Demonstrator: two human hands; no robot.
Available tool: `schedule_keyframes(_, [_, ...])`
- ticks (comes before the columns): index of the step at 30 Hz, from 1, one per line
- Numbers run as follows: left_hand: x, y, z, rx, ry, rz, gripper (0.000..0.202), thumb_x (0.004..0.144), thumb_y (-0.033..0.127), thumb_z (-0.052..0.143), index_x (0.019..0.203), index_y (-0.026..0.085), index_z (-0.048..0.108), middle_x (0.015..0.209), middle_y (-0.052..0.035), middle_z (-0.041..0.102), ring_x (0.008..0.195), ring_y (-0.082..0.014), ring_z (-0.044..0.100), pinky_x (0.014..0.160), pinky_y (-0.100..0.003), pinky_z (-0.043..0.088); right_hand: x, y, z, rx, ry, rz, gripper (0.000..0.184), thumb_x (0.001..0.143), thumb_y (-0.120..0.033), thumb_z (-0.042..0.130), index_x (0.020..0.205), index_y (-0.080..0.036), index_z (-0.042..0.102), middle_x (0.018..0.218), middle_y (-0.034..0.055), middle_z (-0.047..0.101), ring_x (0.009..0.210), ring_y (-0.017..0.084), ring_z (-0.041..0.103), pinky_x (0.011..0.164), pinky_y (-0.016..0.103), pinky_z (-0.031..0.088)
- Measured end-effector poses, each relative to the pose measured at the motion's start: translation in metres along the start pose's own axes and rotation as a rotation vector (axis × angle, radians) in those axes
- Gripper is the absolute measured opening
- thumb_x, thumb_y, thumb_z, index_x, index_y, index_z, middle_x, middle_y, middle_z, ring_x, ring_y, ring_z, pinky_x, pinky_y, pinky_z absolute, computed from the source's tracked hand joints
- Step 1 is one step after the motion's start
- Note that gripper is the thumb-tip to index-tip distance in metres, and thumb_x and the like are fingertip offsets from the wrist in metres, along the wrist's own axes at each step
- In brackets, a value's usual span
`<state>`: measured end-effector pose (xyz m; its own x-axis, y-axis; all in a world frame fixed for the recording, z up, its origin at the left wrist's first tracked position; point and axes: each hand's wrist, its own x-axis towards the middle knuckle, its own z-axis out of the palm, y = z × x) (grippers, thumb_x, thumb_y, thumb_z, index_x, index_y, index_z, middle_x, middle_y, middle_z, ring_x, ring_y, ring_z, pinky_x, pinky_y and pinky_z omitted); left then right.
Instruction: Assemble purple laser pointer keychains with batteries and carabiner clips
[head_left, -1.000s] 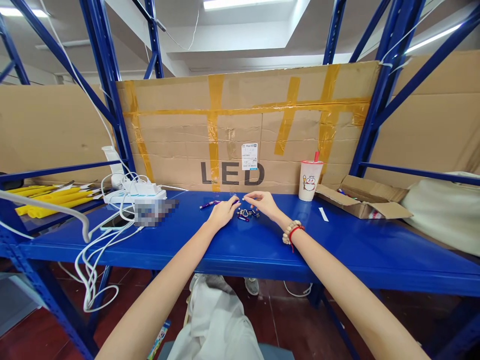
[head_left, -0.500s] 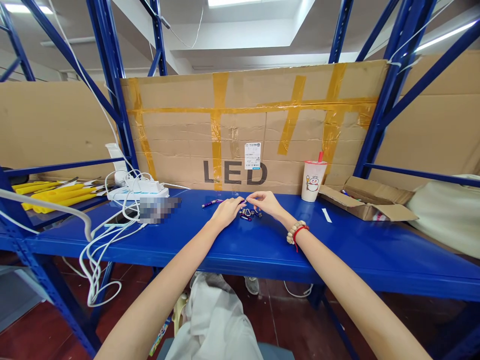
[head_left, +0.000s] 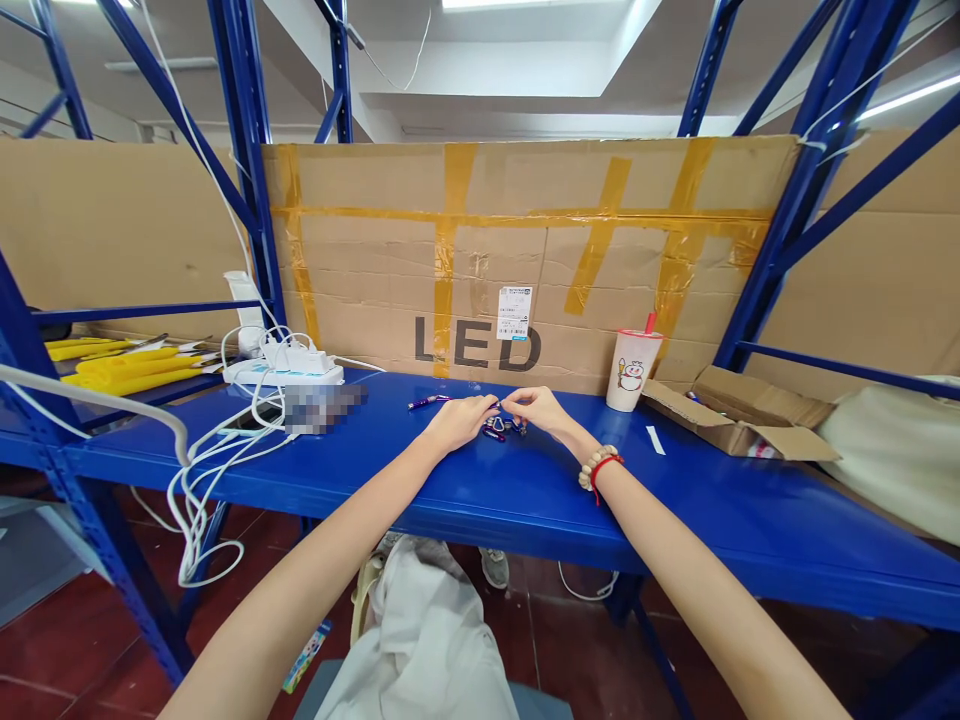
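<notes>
My left hand (head_left: 466,420) and my right hand (head_left: 538,410) meet over the blue table, fingertips close together. Both are closed on a small dark purple piece that shows between the fingertips; its kind is too small to make out. Just below the fingers lies a little pile of purple and silver metal pieces (head_left: 504,428), some shaped like carabiner clips. A slim purple piece with a silver part (head_left: 429,402) lies on the table to the left of my left hand.
A paper cup with a red straw (head_left: 634,370) stands right of my hands, near a white strip (head_left: 655,440) and an open cardboard box (head_left: 739,412). At left are a power strip (head_left: 285,372), tangled white cables (head_left: 196,510) and yellow-handled tools (head_left: 142,370). Cardboard (head_left: 360,270) closes off the back.
The camera view has shifted and tilted slightly. My hands stay together over the pile, with only a small change at the fingertips.
</notes>
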<state>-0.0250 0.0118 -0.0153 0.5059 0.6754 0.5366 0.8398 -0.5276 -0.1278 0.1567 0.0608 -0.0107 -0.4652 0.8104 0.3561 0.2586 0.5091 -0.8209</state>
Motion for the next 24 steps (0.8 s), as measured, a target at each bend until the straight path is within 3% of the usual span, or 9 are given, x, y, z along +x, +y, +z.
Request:
schedule_keyframes(9, [-0.001,-0.001,-0.001,0.012,-0.030,-0.016,0.026,0.097,0.029,0.034,0.115,0.018,0.049,0.099,-0.0067,0.065,0.093,-0.0193,0.062,0.077,-0.028,0.047,-0.001,0.001,0.000,-0.037,-0.041,0.008,0.023,0.089,-0.029,0.062,0.081,-0.007,0.060,0.060,-0.0033,0.053,0.046,0.004,0.046,0.045,0.014,0.040])
schedule_keyframes(14, [0.000,-0.001,0.001,-0.015,-0.028,-0.068,0.028,0.097,0.028,0.033,0.120,0.019,0.048,0.107,-0.0077,0.063,0.099,-0.0189,0.060,0.081,-0.029,0.047,0.000,0.000,0.004,-0.063,-0.015,-0.008,0.027,0.090,-0.034,0.060,0.084,-0.007,0.061,0.062,-0.0023,0.054,0.047,0.005,0.048,0.044,0.014,0.040])
schedule_keyframes(24, [0.002,-0.009,0.001,-0.129,0.003,-0.248,0.030,0.097,0.028,0.034,0.121,0.016,0.049,0.111,-0.0081,0.062,0.097,-0.0184,0.061,0.079,-0.035,0.050,0.000,-0.007,0.009,-0.290,0.286,-0.253,0.032,0.078,-0.041,0.069,0.091,-0.013,0.068,0.081,0.0043,0.063,0.047,0.007,0.049,0.049,0.020,0.039])
